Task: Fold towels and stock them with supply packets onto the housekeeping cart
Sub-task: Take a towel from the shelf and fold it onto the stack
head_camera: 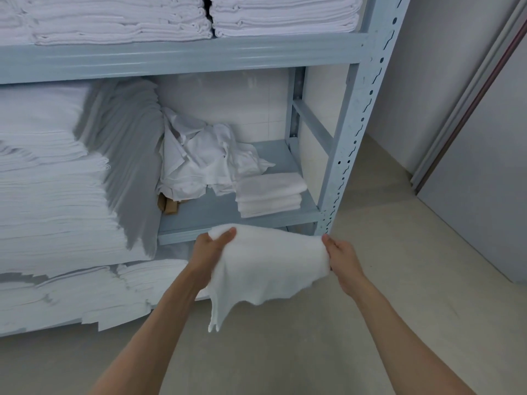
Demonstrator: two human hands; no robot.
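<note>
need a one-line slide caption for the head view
Both hands, left hand and right hand, hold a white towel stretched before a grey shelf rack.

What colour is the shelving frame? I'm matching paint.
Pale blue-grey shelving frame, clearest in the head view.

No readable text, label, brand, number or sign shows anywhere in this view.
</note>
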